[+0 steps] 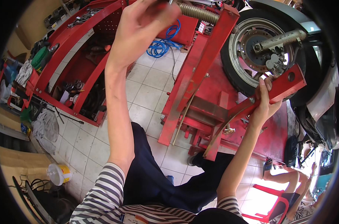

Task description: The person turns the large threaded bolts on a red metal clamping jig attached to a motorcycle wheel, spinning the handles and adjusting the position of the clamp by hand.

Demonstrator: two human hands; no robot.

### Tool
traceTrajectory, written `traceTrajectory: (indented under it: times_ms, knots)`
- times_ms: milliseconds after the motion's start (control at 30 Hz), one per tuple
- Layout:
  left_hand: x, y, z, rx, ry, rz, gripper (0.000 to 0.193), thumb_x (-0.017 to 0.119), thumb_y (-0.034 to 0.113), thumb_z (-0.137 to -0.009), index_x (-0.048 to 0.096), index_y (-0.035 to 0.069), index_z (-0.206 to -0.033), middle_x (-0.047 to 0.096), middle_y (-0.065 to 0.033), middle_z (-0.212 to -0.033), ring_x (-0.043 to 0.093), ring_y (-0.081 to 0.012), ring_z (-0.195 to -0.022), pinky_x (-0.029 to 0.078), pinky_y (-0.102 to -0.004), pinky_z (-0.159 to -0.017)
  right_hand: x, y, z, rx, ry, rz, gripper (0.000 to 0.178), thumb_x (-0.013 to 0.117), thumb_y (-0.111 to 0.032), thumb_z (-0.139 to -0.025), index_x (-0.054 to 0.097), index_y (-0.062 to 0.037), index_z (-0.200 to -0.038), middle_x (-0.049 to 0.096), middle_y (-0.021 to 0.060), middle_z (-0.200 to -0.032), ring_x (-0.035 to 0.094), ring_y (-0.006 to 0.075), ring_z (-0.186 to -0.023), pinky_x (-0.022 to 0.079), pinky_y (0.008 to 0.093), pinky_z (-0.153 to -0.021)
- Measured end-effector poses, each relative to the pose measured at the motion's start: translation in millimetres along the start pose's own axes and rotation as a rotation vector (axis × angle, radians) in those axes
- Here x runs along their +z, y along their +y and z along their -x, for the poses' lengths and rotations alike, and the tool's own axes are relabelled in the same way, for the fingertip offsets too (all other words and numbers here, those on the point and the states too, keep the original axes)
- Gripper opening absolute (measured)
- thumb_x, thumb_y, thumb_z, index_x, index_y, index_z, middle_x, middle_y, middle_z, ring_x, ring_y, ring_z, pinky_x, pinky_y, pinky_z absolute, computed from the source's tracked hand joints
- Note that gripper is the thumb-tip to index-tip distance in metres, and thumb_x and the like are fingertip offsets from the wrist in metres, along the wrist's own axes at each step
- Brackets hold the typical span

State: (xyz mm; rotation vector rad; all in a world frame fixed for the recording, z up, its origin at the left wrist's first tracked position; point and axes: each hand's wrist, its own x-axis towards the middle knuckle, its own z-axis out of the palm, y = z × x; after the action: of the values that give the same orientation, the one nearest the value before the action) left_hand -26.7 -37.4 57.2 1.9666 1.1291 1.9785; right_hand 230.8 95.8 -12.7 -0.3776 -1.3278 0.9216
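My left hand [149, 28] is raised at the top of the head view, its fingers curled and slightly blurred. A dark red piece and a bit of metal show at the fingers, but I cannot make out what it is. Right beside it runs a thick threaded screw [199, 13], which meets a tall red steel arm [208, 52]. My right hand [266, 100] is closed round a second red steel arm [289, 84], just below a motorcycle wheel [255, 52] with a brake disc and caliper. Both arms belong to a wheel clamp on a red lift platform [266, 138].
A red workshop trolley [89, 86] with tools and parts stands at the left. Coiled blue hose [162, 46] lies beyond on the tiled floor [139, 80]. A white bucket [58, 174] sits lower left. Another person's bare legs [289, 179] and a red chair [268, 203] are lower right.
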Motion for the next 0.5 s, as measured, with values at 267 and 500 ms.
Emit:
traceTrajectory:
  times_ms: [267, 500]
  knots:
    - [12.9, -14.5, -2.6, 0.171, 0.056, 0.091, 0.048, 0.05, 0.029, -0.1, 0.045, -0.003, -0.135, 0.054, -0.0145, -0.13, 0.05, -0.0191, -0.121, 0.037, -0.0337, -0.103, -1.8, -0.3, -1.6, 0.002, -0.016, 0.013, 0.034, 0.064, 0.008, -0.083, 0.05, 0.0, -0.113, 0.051, -0.0004, -0.088, 0.045, 0.0025, -0.068, 0.034, 0.0178, -0.057]
    - [11.3, -8.8, 7.0, -0.261, 0.196, -0.022, 0.045, 0.032, 0.033, -0.104, 0.059, -0.002, -0.094, 0.062, -0.0099, -0.072, 0.061, -0.0188, -0.06, 0.049, -0.031, -0.068, -2.7, -0.5, -0.8, -0.009, -0.06, -0.018, 0.035, 0.063, 0.007, -0.085, 0.049, -0.0019, -0.115, 0.05, -0.0018, -0.086, 0.044, 0.0017, -0.07, 0.033, 0.0166, -0.057]
